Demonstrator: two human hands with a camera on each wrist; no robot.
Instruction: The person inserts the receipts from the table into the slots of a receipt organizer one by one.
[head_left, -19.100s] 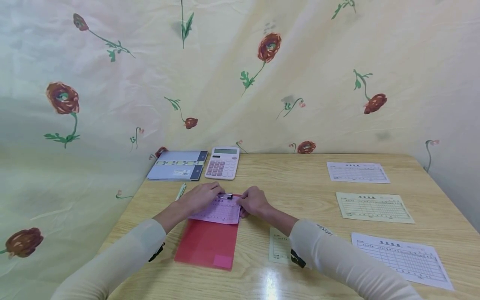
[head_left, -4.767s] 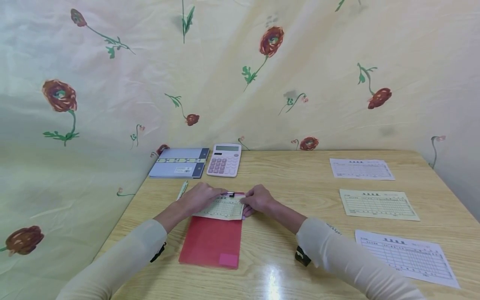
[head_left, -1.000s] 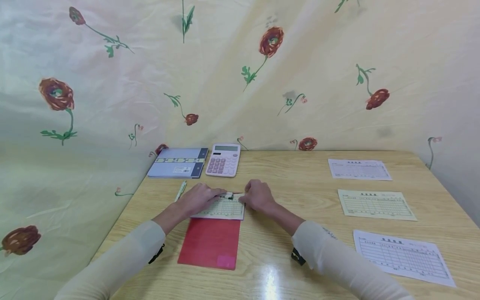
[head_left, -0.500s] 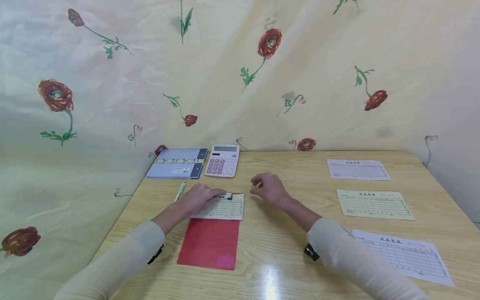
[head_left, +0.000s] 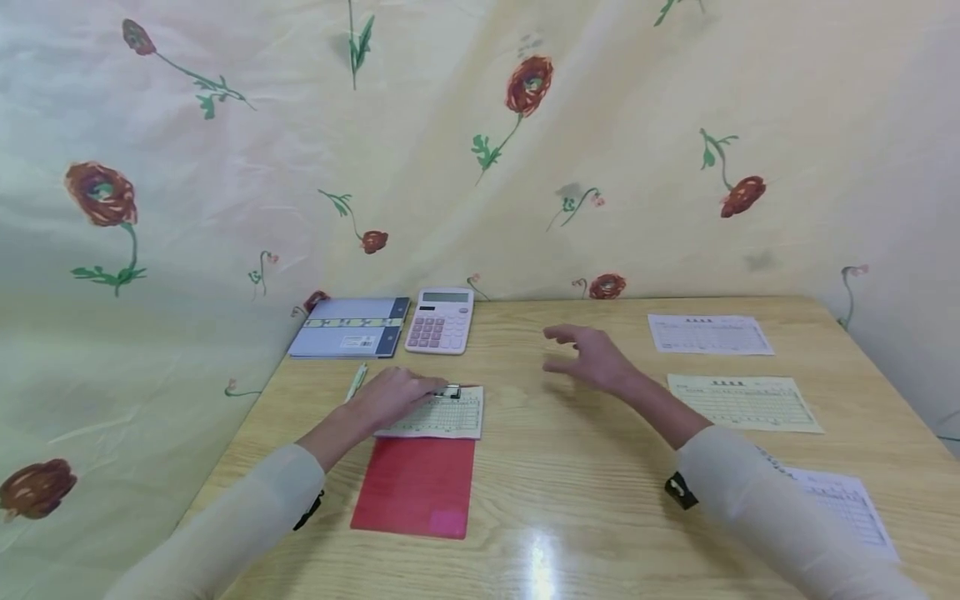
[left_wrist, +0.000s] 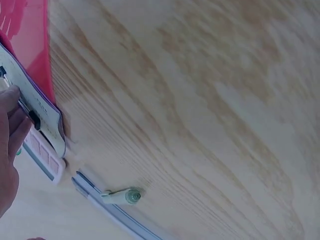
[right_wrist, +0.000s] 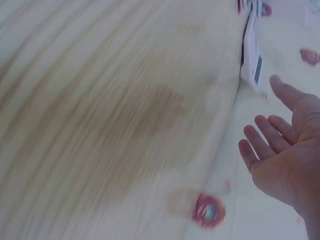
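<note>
Left hand [head_left: 392,397] pinches black clip [head_left: 453,391] at its 3 o'clock; slips [head_left: 453,421] beneath clip lie at 4, red folder [head_left: 416,483] under them toward 5. Right hand [head_left: 592,358] wide, thumb well apart from fingers, hovers over wooden table [head_left: 555,475]; slips well apart from it, at its 8 o'clock. Calculator [head_left: 438,323] at left hand's 1 o'clock, notebook [head_left: 341,332] at 11.

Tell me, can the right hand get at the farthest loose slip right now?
Likely yes: the right hand holds nothing, and no object shows between it and the uncovered farthest loose slip.
</note>
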